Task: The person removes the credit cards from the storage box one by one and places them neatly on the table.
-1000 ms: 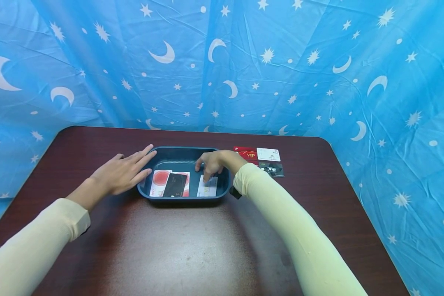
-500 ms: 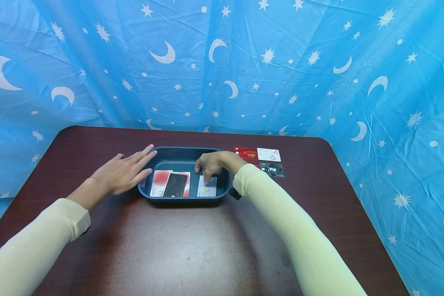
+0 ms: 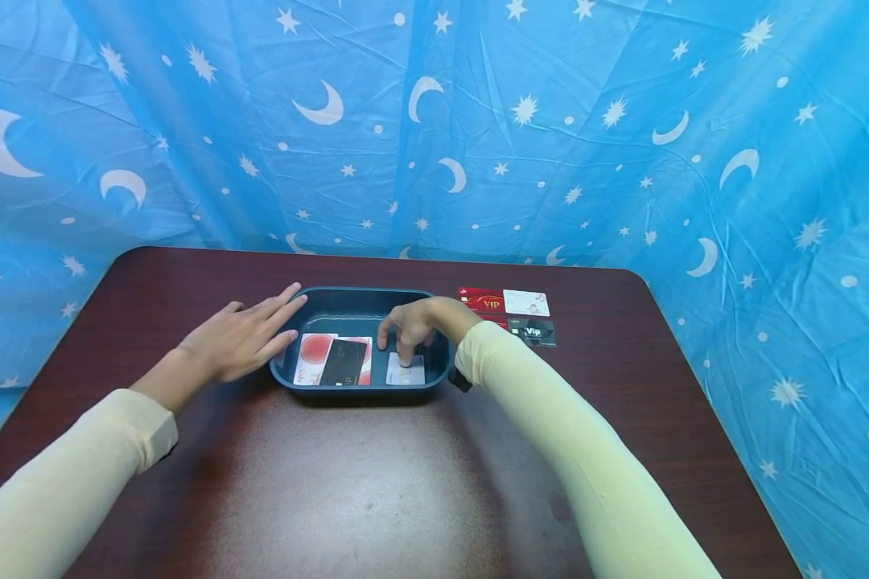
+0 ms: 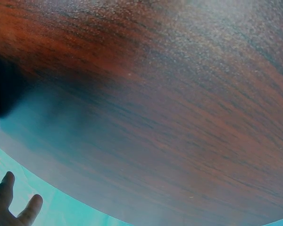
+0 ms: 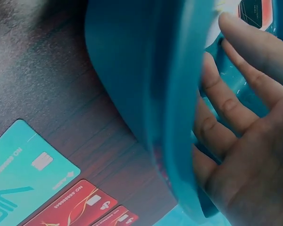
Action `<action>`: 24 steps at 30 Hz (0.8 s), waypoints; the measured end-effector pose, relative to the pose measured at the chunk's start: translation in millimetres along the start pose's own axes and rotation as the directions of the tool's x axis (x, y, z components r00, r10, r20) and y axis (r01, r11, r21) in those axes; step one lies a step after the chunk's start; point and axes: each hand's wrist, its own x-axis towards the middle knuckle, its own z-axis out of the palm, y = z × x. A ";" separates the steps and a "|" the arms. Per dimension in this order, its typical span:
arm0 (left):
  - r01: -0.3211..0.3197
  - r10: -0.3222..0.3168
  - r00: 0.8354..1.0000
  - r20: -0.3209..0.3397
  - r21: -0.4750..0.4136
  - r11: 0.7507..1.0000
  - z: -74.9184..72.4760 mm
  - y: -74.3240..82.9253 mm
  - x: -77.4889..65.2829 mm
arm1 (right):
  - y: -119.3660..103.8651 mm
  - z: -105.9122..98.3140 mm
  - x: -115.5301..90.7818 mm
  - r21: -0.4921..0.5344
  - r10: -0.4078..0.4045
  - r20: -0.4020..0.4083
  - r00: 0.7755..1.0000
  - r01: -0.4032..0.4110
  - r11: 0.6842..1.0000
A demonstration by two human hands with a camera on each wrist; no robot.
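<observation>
My left hand (image 3: pixel 239 342) lies with extended fingers over the left rim of a dark blue tray (image 3: pixel 362 291). Inside the tray, my right hand (image 3: pixel 414 326) points down, thumb tip on a white card (image 3: pixel 405 378) near the front wall; the other fingers are spread beside it. The right wrist view shows that thumb over the white card, with the tray wall hiding part of the fingers. Left of the white card, a black card (image 3: pixel 343 362) overlaps pink-and-white cards (image 3: pixel 315 350) in the tray. Only fingertips of the left hand appear in the left wrist view.
Right of the tray, on the dark wooden table (image 3: pixel 362 482), lie a red VIP card (image 3: pixel 483 300), a white card (image 3: pixel 526 302) and a black Vip card (image 3: pixel 532 331). Another red card (image 5: pixel 118 217) is beside them. A blue moon-and-star curtain (image 3: pixel 478 145) hangs behind.
My right thumb has moved toward the tray's near wall, and the white card has slid slightly the same way. The left hand has stayed in place.
</observation>
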 end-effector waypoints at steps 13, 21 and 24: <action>0.000 0.000 1.000 -0.002 -0.007 1.000 -1.0 0.5 -0.8 | -0.3 0.2 -3.4 0.002 -0.022 0.037 0.999 0.022 1.000; 0.000 0.000 1.000 -0.002 -0.002 1.000 0.8 -0.2 -0.2 | 1.4 1.1 -1.8 0.005 -0.039 0.007 0.999 0.039 0.999; 0.001 -0.001 1.000 0.001 -0.004 1.000 1.3 -0.4 -0.1 | 2.3 1.0 -1.6 0.002 -0.045 -0.007 0.999 0.045 0.999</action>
